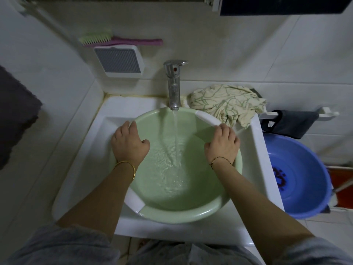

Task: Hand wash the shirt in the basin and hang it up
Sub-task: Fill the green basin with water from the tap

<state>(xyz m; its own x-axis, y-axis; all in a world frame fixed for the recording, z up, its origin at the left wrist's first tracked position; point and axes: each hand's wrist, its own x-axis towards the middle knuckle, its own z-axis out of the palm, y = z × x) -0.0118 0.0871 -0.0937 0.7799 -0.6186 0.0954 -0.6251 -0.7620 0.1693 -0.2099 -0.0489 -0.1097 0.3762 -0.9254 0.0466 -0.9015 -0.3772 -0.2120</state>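
Observation:
A pale green basin (183, 213) sits in the white sink (91, 150), partly filled with water. A stream runs into it from the chrome tap (174, 87) above its far rim. My left hand (129, 143) grips the basin's left rim, thumb inside. My right hand (222, 143) grips the right rim just below a white handle patch. The shirt (227, 103), cream with green lines, lies crumpled on the sink's back right corner, outside the basin.
A blue basin (298, 175) stands on the floor to the right of the sink. A dark cloth (286, 124) hangs on a white rail beside it. A brush (114, 39) and a white box (118, 61) are on the wall above. A dark towel (15, 115) hangs at left.

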